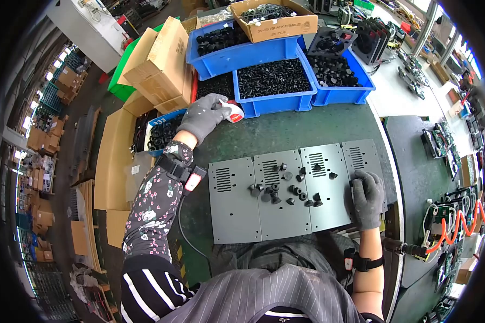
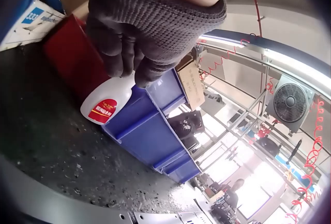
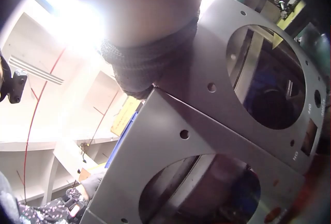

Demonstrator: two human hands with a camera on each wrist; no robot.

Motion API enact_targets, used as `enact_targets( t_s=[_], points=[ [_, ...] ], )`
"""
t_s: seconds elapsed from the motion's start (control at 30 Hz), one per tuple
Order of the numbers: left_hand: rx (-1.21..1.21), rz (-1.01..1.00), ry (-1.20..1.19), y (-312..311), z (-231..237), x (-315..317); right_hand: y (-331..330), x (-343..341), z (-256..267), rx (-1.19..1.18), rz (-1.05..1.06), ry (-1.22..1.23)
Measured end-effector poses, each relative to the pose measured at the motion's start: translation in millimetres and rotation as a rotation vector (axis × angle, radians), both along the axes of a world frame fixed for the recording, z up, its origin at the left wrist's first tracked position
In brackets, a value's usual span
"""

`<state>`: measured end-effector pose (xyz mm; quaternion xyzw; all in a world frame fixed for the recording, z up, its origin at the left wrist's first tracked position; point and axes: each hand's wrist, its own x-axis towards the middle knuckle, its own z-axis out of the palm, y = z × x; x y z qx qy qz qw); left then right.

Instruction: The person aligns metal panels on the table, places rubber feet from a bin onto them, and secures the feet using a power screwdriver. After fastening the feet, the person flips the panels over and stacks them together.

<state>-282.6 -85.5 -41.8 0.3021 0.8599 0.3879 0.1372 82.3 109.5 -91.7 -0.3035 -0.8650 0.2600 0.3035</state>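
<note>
A small white bottle with a red label [image 1: 234,111] [image 2: 105,101] is gripped from above by my gloved left hand [image 1: 203,116] [image 2: 150,32], in front of the blue bins. Several grey slotted metal panels [image 1: 231,215] lie side by side on the green table. Loose black rubber pieces [image 1: 275,198] are scattered over the middle panels. My gloved right hand [image 1: 367,200] rests on the rightmost panel with its fingers loosely bent; no object shows in it. In the right wrist view the dark glove [image 3: 145,69] is beside grey metal faces [image 3: 155,118] with large round cutouts, its fingers mostly hidden.
Blue bins [image 1: 275,104] of black parts stand at the back, an open carton [image 1: 280,29] above them. Cardboard boxes [image 1: 159,64] and a smaller bin [image 1: 164,129] are at the left. A cable [image 1: 186,231] runs from the left wrist; a tool [image 1: 401,247] lies right.
</note>
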Motion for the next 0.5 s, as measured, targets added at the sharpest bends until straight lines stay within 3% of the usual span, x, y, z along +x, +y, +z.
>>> enact_targets(
  t_s=[0.03, 0.1, 0.33, 0.5],
  points=[
    [-0.001, 0.004, 0.004, -1, -1, 0, 0, 0, -1, -0.004, 0.001, 0.004],
    [-0.089, -0.024, 0.227, 0, -5, -3, -1, -2, 1, -0.003, 0.001, -0.004],
    [-0.249, 0.046, 0.222, 7, 12, 3, -2, -1, 4, 0.014, 0.003, 0.006],
    [-0.181, 0.067, 0.187, 16, 6, 11, -2, -1, 6, 0.006, 0.017, -0.021]
  ],
)
